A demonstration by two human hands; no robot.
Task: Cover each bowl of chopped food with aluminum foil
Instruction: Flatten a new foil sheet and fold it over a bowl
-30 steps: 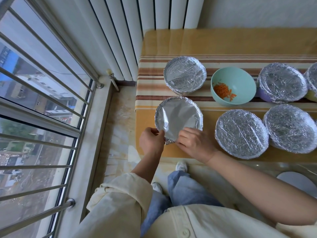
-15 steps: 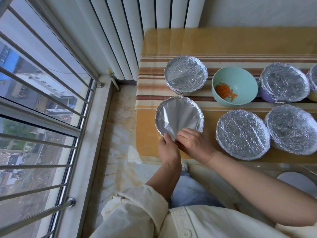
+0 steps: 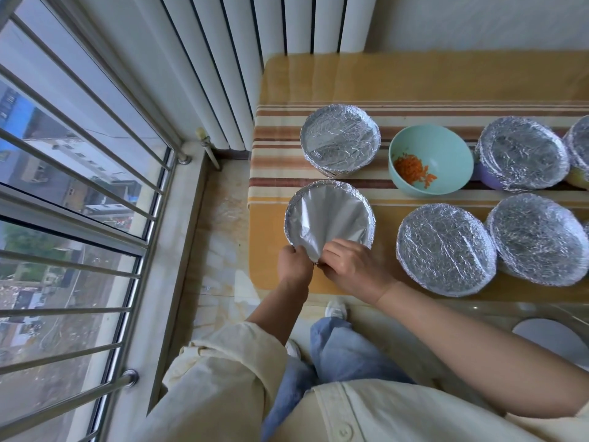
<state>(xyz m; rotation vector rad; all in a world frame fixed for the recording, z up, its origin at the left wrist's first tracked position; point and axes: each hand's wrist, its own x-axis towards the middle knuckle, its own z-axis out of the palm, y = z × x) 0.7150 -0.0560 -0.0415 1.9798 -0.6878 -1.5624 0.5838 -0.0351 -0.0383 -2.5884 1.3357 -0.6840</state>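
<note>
At the desk (image 3: 350,78) corner, the left hand (image 3: 294,265) and right hand (image 3: 355,271) pinch foil (image 3: 331,215) between curled fingers (image 3: 338,250) at the bowl (image 3: 370,215) rim; tugging harder could tear the sheet.

crinkled shiny foil (image 3: 330,215), glossy tabletop (image 3: 414,78)

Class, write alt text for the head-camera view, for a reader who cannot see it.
The left hand and right hand pinch the near edge of the aluminum foil over a bowl at the table's near-left corner. Other foil-covered bowls surround an uncovered teal bowl holding chopped carrot.
</note>
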